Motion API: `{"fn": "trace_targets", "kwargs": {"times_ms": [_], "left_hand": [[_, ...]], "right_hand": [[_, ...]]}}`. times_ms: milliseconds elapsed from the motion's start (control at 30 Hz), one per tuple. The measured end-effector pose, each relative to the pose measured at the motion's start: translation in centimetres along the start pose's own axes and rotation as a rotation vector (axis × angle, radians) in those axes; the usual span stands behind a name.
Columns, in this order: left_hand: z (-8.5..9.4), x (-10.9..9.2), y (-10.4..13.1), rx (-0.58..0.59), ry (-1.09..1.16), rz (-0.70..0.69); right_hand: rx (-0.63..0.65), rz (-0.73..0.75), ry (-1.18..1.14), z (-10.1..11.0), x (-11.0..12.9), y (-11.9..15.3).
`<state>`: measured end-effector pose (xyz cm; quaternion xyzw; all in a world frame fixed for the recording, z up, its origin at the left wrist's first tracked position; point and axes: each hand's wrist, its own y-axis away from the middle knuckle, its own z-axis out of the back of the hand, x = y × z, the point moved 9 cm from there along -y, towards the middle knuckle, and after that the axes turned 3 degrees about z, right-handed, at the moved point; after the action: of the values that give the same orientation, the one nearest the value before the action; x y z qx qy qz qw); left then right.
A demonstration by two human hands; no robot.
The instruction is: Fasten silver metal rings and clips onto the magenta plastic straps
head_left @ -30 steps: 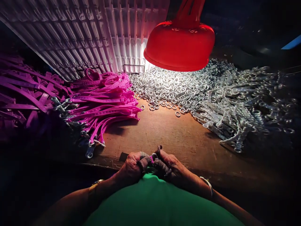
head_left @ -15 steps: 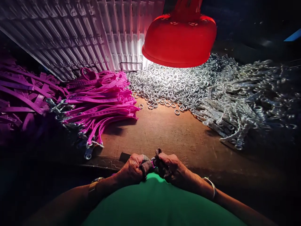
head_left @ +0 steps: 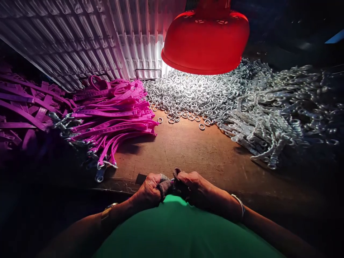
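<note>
Here at the lower centre we press our left hand (head_left: 149, 190) and right hand (head_left: 193, 186) together, both clamped on a small cloth-wrapped piece (head_left: 168, 184).

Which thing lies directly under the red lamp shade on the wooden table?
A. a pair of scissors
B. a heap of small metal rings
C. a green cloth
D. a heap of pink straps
B: the heap of small metal rings lies brightly lit just below the red lamp shade, while the pink straps lie off to the left on the wooden table.
</note>
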<state>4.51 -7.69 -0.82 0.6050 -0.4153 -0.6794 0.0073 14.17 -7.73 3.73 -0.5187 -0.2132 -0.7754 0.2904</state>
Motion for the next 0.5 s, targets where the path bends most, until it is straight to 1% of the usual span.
{"fn": "trace_targets", "kwargs": {"times_ms": [133,200,267,333,400,433,500], "left_hand": [[-0.2,0.1,0.1,0.010,0.013,0.026],[-0.3,-0.1,0.0,0.010,0.034,0.039],[-0.3,-0.5,-0.4,0.050,0.061,0.045],[0.0,-1.2,-0.8,0.098,0.049,0.045],[0.9,-1.8,-1.3,0.151,-0.025,0.063],[1.7,-2.1,-1.6,0.162,-0.093,0.070],[4.2,-2.7,-1.7,0.129,-0.238,0.078]], "right_hand": [[0.046,0.066,0.056,0.3,0.6,0.0],[0.060,0.084,0.062,0.3,0.5,0.0],[0.059,0.091,0.055,0.5,0.2,0.0],[0.038,0.066,0.049,0.9,-0.4,0.0],[-0.012,0.007,0.006,1.6,-1.3,0.0],[-0.050,-0.034,-0.036,2.1,-2.0,0.1],[-0.161,-0.114,-0.123,3.6,-3.8,0.5]]}}
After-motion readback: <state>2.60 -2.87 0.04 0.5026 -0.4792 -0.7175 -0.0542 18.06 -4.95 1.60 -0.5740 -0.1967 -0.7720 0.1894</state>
